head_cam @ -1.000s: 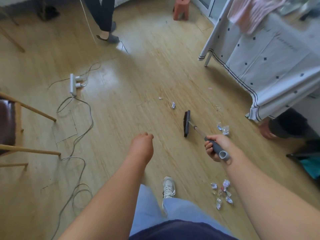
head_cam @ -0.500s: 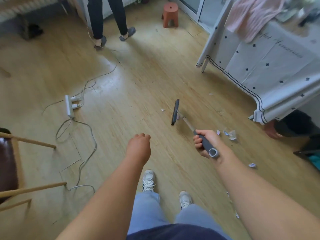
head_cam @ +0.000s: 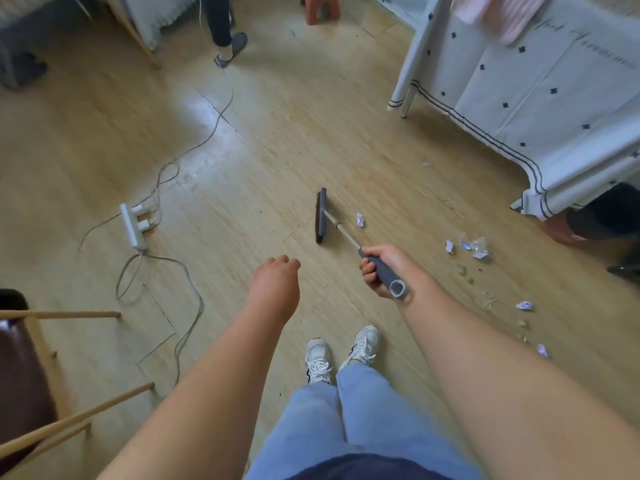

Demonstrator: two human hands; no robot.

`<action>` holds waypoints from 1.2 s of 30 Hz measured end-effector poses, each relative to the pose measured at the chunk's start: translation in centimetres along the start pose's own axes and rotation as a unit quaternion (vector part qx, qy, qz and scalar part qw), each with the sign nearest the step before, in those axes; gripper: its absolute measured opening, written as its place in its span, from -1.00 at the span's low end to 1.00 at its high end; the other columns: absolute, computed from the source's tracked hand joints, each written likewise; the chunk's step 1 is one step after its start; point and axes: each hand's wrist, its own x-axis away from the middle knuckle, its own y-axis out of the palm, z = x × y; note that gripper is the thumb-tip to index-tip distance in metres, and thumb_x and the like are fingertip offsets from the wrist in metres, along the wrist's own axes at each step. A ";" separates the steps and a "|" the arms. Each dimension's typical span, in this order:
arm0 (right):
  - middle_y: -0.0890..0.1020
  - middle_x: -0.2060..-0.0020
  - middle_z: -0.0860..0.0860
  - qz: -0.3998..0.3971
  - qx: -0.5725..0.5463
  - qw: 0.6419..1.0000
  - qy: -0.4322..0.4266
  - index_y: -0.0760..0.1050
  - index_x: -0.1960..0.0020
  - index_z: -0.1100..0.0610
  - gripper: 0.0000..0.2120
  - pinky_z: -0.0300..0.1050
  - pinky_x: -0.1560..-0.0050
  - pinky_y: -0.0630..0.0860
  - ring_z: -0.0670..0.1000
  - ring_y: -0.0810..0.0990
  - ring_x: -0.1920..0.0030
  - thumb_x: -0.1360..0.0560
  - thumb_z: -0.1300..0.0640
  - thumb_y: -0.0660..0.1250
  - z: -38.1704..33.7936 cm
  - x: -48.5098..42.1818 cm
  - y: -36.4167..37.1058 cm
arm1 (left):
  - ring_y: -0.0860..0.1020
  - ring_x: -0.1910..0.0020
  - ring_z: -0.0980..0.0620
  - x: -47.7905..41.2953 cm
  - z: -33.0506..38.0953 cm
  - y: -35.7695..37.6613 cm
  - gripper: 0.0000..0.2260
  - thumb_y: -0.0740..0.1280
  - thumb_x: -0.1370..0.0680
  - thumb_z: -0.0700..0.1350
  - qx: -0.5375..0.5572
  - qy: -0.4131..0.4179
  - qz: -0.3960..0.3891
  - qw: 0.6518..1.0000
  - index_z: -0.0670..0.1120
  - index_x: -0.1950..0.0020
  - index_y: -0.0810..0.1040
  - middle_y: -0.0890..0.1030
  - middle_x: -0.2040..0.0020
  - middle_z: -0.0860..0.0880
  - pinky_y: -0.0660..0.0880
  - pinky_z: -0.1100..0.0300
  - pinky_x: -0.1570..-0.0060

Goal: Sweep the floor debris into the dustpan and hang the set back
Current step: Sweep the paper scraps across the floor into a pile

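A pale wood-plank floor (head_cam: pixel 277 150) carries the dark head of a broom (head_cam: pixel 321 216), resting just ahead of the right hand (head_cam: pixel 381 271). One crumpled paper scrap (head_cam: pixel 360 220) lies just beside the head. A cluster of clear wrappers (head_cam: pixel 472 245) sits to the right of that hand, with smaller scraps (head_cam: pixel 524 305) scattered nearer the person. Well to the left of the left hand (head_cam: pixel 275 282), a white power strip (head_cam: pixel 132 227) lies amid looping cables (head_cam: pixel 194 299). White sneakers (head_cam: pixel 346 355) stand on the boards below both hands.
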 end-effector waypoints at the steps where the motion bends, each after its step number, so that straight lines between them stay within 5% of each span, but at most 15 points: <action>1: 0.36 0.42 -0.01 0.004 -0.008 1.000 -0.001 0.30 0.16 0.16 -0.81 -0.35 0.68 0.31 -0.15 0.36 0.65 -0.62 0.16 0.17 -0.7 -0.1 -0.7 | 0.47 -0.16 -0.07 -0.3 0.3 0.0 -0.67 0.14 -0.60 -0.25 -0.001 -0.005 -0.005 1.000 -0.09 -0.34 0.45 0.53 -0.19 -0.05 0.44 0.10 -0.10; 22: 0.33 0.40 0.00 0.102 -0.161 0.978 -0.090 0.25 0.17 0.12 -0.82 -0.36 0.68 0.28 -0.13 0.36 0.66 -0.61 0.20 0.13 -7.4 5.5 -18.6 | 0.43 -0.25 -0.09 -9.4 17.5 -3.9 -0.63 0.11 -0.61 -0.26 -0.035 0.139 -0.005 0.990 -0.08 -0.40 0.40 0.49 -0.26 -0.07 0.38 0.09 -0.18; 36: 0.37 0.43 -0.01 0.034 -0.231 0.964 -0.128 0.30 0.14 0.15 -0.84 -0.32 0.69 0.27 -0.14 0.36 0.64 -0.61 0.19 0.16 -17.1 3.0 -12.1 | 0.43 -0.24 -0.07 -19.4 19.4 -8.3 -0.65 0.14 -0.58 -0.28 -0.078 0.226 -0.032 0.971 -0.09 -0.35 0.44 0.50 -0.25 -0.06 0.36 0.13 -0.18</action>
